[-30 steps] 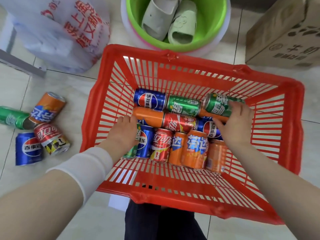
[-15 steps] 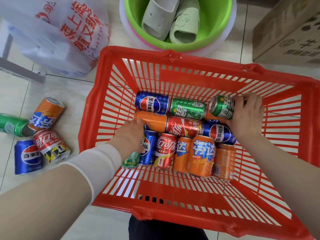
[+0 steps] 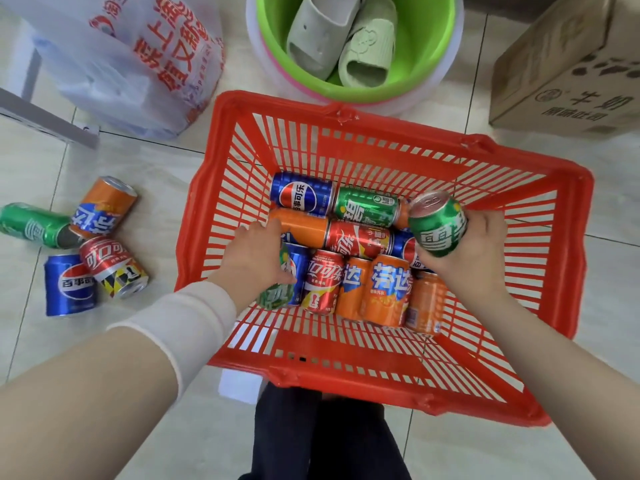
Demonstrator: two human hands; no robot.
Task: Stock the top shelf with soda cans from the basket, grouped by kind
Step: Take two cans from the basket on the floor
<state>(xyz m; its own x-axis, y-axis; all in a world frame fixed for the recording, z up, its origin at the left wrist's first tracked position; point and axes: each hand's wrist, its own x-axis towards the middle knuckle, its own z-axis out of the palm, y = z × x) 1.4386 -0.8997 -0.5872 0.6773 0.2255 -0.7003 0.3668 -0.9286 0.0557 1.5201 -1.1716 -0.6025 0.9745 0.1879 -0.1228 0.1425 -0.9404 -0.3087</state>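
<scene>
A red plastic basket (image 3: 568, 188) stands on the tiled floor, holding several soda cans: blue, green, red and orange. My right hand (image 3: 467, 258) grips a green can (image 3: 438, 225) and holds it lifted above the other cans, its top facing me. My left hand (image 3: 254, 261) reaches into the basket's left side, its fingers wrapped around another green can (image 3: 277, 294) that lies beside a blue can (image 3: 298, 268). A white sleeve covers my left wrist. No shelf is in view.
Several cans lie on the floor left of the basket: green (image 3: 29, 225), orange (image 3: 104, 207), red (image 3: 114, 266), blue (image 3: 69, 285). A green tub (image 3: 440, 53) with slippers stands behind the basket, a white plastic bag (image 3: 131, 64) at upper left, a cardboard box (image 3: 568, 71) at upper right.
My right hand has lifted the green can off the pile and turned it upright toward me. My left hand has pushed a little deeper onto the green can at the left.
</scene>
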